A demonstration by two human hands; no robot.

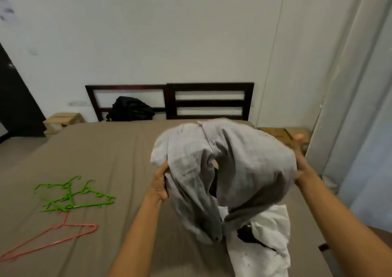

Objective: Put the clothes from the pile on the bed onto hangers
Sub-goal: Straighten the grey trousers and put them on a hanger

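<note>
A grey garment hangs in the air above the bed, bunched and blurred. My left hand grips its left edge. My right hand holds its right side, thumb raised, fingers hidden behind the cloth. Below it a white garment with a dark patch lies on the bed at the lower right. On the left of the bed lie green hangers tangled together and one pink hanger.
A black backpack leans against the dark wooden headboard. A small wooden stool stands left of the bed, a cardboard box at the right, and a pale curtain hangs along the right side.
</note>
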